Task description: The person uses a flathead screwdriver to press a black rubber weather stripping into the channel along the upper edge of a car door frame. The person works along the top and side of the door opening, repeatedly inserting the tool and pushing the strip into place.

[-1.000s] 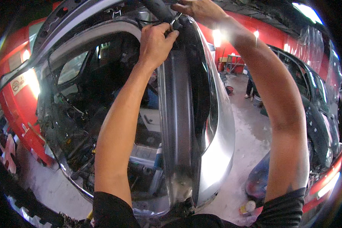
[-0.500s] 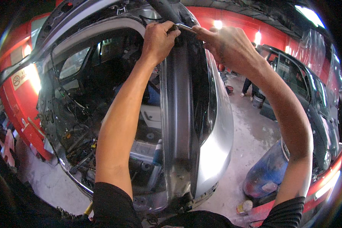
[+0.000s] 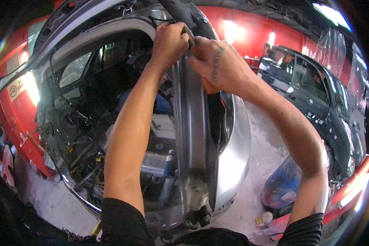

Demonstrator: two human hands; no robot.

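Together, left grip (image 3: 169, 43) and right grip (image 3: 222, 63) clasp an orange-handled tool (image 3: 210, 87), a no-smoking sign (image 3: 17, 90) leftward.

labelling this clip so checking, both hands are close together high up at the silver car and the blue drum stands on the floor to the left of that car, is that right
Not quite: the head view shows the blue drum to the right of the silver car. The left hand and right hand are as you say.
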